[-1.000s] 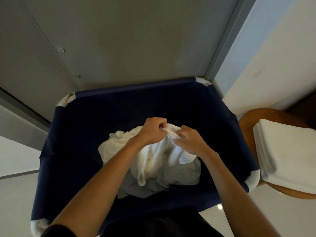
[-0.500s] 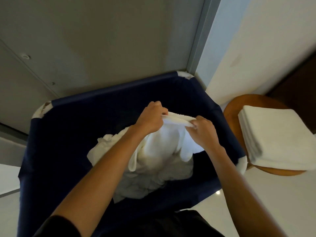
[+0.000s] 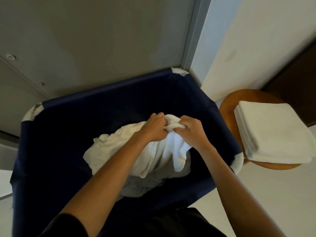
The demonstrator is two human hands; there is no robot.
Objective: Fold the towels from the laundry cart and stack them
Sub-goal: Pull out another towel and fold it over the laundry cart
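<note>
A dark blue fabric laundry cart [image 3: 109, 93] fills the middle of the view. Inside it lies a heap of crumpled white towels [image 3: 109, 147]. Over the cart my left hand [image 3: 153, 128] and my right hand [image 3: 192, 132] sit close together, both gripping the bunched top edge of one white towel [image 3: 172, 151], which hangs down from them onto the heap. On the right a neat stack of folded white towels [image 3: 271, 132] rests on a round wooden stool [image 3: 227, 103].
A grey door or panel [image 3: 102, 40] stands right behind the cart, with a metal frame [image 3: 191, 40] at its right side. A white wall [image 3: 248, 40] and pale floor [image 3: 266, 194] surround the stool. A dark wooden panel [image 3: 299, 79] is at the far right.
My hands have come back together, bunching the towel edge that was stretched between them half a second ago. The view has shifted a little.
</note>
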